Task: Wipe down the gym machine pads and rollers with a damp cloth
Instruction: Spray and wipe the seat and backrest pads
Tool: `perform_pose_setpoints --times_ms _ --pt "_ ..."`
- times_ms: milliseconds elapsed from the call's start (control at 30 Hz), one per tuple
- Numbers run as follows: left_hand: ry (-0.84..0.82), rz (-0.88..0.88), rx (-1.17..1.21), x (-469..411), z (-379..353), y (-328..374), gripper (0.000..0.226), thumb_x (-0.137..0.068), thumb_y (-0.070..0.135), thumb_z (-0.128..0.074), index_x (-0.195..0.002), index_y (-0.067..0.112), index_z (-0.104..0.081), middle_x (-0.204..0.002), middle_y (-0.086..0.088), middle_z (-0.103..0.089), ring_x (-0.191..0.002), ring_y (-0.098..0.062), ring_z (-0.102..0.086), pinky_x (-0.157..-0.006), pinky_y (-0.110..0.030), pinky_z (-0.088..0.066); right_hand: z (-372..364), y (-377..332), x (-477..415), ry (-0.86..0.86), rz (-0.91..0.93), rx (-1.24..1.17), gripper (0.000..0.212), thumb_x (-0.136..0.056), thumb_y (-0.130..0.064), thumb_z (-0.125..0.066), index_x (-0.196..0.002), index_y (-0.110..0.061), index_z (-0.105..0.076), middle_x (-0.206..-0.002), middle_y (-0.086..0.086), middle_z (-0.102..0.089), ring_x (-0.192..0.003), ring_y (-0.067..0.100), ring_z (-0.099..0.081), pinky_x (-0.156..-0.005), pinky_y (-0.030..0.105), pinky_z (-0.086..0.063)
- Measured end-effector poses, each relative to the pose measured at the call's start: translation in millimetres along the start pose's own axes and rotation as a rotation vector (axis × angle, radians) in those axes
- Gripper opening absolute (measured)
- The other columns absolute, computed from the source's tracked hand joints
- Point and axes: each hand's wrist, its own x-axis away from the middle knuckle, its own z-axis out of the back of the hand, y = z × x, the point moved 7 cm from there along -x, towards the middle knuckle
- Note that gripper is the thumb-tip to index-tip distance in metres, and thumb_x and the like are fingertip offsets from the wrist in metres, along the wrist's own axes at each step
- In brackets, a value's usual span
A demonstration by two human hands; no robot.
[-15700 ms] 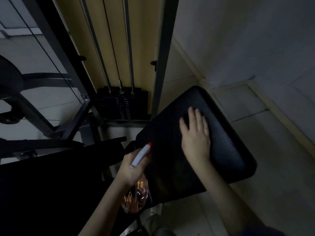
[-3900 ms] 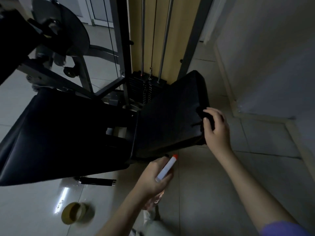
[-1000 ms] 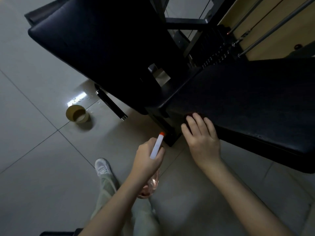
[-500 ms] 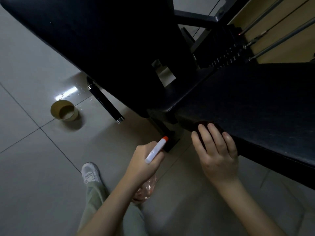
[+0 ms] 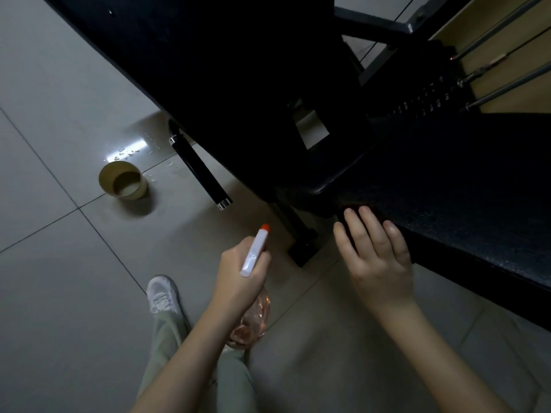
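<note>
While the right hand [image 5: 378,257] lays its straight fingers [image 5: 369,225] flat over a dark cloth [image 5: 349,209], barely visible, at the near left corner of the black pebbled pad [image 5: 462,204], the left hand [image 5: 235,275] wraps curled fingers round a clear pinkish spray bottle [image 5: 255,254] with a white, orange-tipped head. Far left, a round tan paper cup [image 5: 123,181] stands on glossy grey floor tiles [image 5: 59,293].

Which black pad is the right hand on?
The textured black pad at right: the right hand rests on its near corner. The larger, smoother black pad beyond is untouched.
</note>
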Motion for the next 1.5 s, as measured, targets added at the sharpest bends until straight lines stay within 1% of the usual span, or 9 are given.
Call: perform_pose_setpoints --times_ms 300,400,500,633,833,1033,1200,1333,1500 --pt "-0.027 0.015 -0.053 -1 9 -14 0.027 -0.079 0.025 -0.053 -0.076 -0.001 -0.055 -0.063 -0.015 -0.052 -0.057 -0.026 -0.047 -0.057 -0.044 -0.039 -50 -34 -13 -0.018 0.087 0.009 0.027 -0.095 -0.005 -0.044 -0.1 -0.015 -0.069 -0.119 0.007 -0.066 -0.122 0.023 -0.046 -0.108 0.036 -0.022" --pt "-0.051 0.003 -0.066 0 11 -16 0.022 -0.079 0.024 -0.053 -0.068 0.005 -0.049 -0.058 -0.009 -0.049 -0.052 -0.014 -0.043 -0.052 -0.034 -0.033 -67 -44 -14 -0.052 0.101 0.013 0.028 -0.094 -0.003 -0.043 -0.101 -0.014 -0.068 -0.121 0.008 -0.065 -0.122 0.023 -0.045 -0.109 0.036 -0.02" --pt "-0.063 -0.012 -0.085 -2 14 -17 0.02 -0.079 0.023 -0.054 -0.067 0.009 -0.048 -0.057 -0.005 -0.049 -0.05 -0.012 -0.042 -0.049 -0.022 -0.029 -66 -46 -21 -0.051 0.033 -0.11 0.026 -0.093 -0.001 -0.046 -0.097 -0.012 -0.07 -0.117 0.011 -0.066 -0.12 0.024 -0.046 -0.104 0.037 -0.03" --pt "-0.054 -0.025 -0.089 -6 20 -18 0.02 -0.079 0.023 -0.054 -0.068 0.007 -0.05 -0.06 -0.012 -0.053 -0.054 -0.023 -0.048 -0.05 -0.025 -0.031 -46 -44 -29 0.048 -0.047 -0.374 0.02 -0.097 -0.002 -0.045 -0.103 -0.011 -0.062 -0.119 0.013 -0.059 -0.116 0.028 -0.049 -0.099 0.039 -0.036" --pt "-0.054 -0.021 -0.071 -15 23 -20 0.02 -0.08 0.021 -0.054 -0.068 0.005 -0.049 -0.06 -0.013 -0.052 -0.052 -0.017 -0.046 -0.05 -0.026 -0.031 -91 -63 -43 -0.129 0.19 -0.102 0.029 -0.091 -0.001 -0.043 -0.101 -0.011 -0.069 -0.125 0.017 -0.061 -0.122 0.033 -0.051 -0.105 0.043 -0.031" --pt "-0.059 -0.029 -0.103 -25 25 -26 0.019 -0.08 0.021 -0.053 -0.069 0.005 -0.05 -0.061 -0.01 -0.053 -0.055 -0.021 -0.049 -0.052 -0.027 -0.032 -110 -80 -45 -0.086 0.326 -0.014 0.04 -0.096 0.001 -0.032 -0.097 -0.01 -0.071 -0.12 0.016 -0.064 -0.116 0.032 -0.058 -0.104 0.043 -0.033" --pt "-0.067 -0.062 -0.098 -32 28 -22 0.017 -0.081 0.018 -0.054 -0.068 0.008 -0.048 -0.059 -0.006 -0.05 -0.053 -0.015 -0.045 -0.051 -0.019 -0.029 -154 -119 -51 -0.262 0.493 0.031 0.022 -0.084 -0.017 -0.056 -0.095 -0.009 -0.073 -0.113 0.017 -0.066 -0.113 0.035 -0.059 -0.103 0.047 -0.03" --pt "-0.079 -0.094 -0.124 -39 30 -23 0.018 -0.082 0.017 -0.054 -0.068 0.007 -0.048 -0.059 -0.006 -0.05 -0.053 -0.017 -0.045 -0.051 -0.022 -0.029 -152 -118 -63 -0.364 0.322 -0.047 0.02 -0.073 -0.014 -0.07 -0.092 -0.007 -0.073 -0.111 0.019 -0.066 -0.113 0.036 -0.058 -0.102 0.046 -0.034" --pt "-0.068 -0.042 -0.097 -43 34 -31 0.019 -0.082 0.02 -0.054 -0.068 0.01 -0.047 -0.057 0.002 -0.046 -0.051 -0.012 -0.042 -0.05 -0.023 -0.028 -115 -83 -48 -0.291 0.184 -0.077 0.033 -0.087 -0.005 -0.038 -0.107 -0.007 -0.065 -0.131 0.019 -0.055 -0.125 0.038 -0.047 -0.105 0.052 -0.028"
